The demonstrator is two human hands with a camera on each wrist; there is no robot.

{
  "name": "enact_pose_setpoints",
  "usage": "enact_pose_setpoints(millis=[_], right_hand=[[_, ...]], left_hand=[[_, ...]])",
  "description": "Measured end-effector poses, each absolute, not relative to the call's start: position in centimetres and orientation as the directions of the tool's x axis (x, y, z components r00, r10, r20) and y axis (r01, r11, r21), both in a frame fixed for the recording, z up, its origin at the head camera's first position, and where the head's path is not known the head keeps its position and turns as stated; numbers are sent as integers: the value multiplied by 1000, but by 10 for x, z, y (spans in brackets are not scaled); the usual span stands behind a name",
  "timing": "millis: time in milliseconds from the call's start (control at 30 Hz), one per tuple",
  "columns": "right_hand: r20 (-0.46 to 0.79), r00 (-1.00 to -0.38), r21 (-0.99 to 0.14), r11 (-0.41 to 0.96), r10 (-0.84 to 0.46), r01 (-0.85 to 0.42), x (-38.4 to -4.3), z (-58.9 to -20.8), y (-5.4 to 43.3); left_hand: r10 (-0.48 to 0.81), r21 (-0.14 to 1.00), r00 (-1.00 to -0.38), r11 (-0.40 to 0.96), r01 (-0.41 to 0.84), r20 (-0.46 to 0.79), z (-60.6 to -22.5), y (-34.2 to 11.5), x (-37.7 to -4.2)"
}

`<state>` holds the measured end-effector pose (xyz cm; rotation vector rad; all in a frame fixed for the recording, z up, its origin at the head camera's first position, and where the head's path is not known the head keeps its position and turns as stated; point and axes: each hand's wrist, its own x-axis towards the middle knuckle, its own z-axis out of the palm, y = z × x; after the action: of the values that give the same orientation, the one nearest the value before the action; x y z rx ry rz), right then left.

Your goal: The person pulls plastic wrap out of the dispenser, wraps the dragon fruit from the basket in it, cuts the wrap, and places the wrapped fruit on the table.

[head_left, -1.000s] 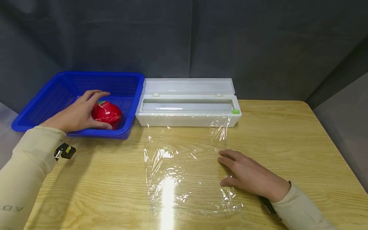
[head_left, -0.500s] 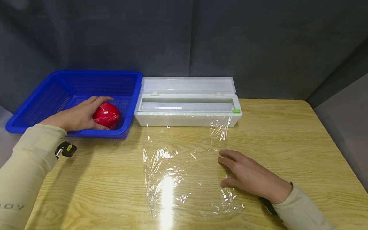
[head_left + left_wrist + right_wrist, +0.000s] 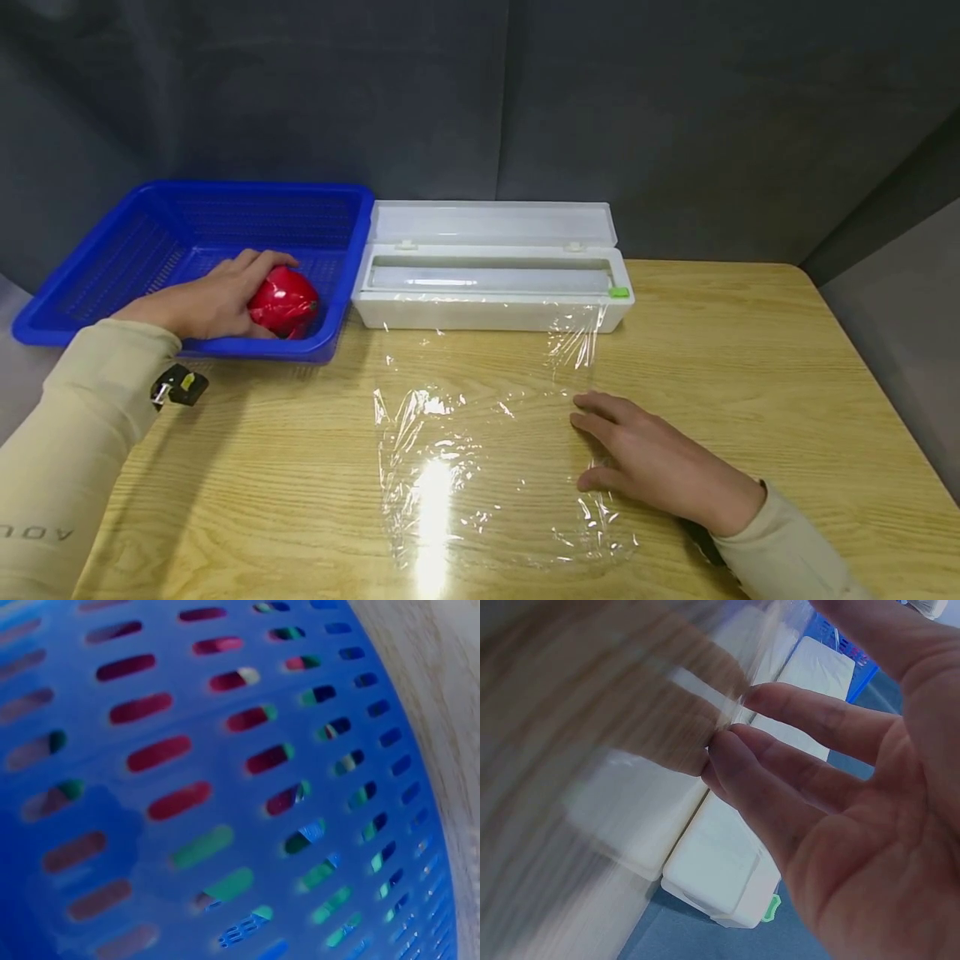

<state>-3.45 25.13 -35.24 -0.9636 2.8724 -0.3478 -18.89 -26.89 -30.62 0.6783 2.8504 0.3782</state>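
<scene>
In the head view, my left hand [image 3: 210,302] reaches into the blue plastic basket [image 3: 247,348] and grips a glossy red dragon fruit [image 3: 287,302], fingers over its top and thumb low at the front. The left wrist view has mostly the slotted basket wall [image 3: 214,754], with red and green showing through the slots; the hand's grip is not visible there. A sheet of clear cling film [image 3: 495,433] lies across the table from a white dispenser box [image 3: 487,315]. My right hand [image 3: 660,458] rests with spread fingers at the film's right edge, fingertips touching down [image 3: 870,787].
The dispenser's lid [image 3: 491,223] stands raised at the back, with the film roll [image 3: 491,280] inside and a green slider [image 3: 618,292] at its right end. Dark cloth [image 3: 637,125] hangs behind the wooden table [image 3: 750,358].
My left hand has closed in around the dragon fruit, and the fruit has turned so its green tip no longer shows. The basket has shifted slightly left. My right hand stays in place.
</scene>
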Motion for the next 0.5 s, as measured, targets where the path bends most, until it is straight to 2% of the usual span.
enact_pose_setpoints(millis=[500], right_hand=[[-23,-802,-234,783,-597,-577,-33,-350,250]], left_hand=[[470,308,-876,853,421,-105,-307,-268,-189]])
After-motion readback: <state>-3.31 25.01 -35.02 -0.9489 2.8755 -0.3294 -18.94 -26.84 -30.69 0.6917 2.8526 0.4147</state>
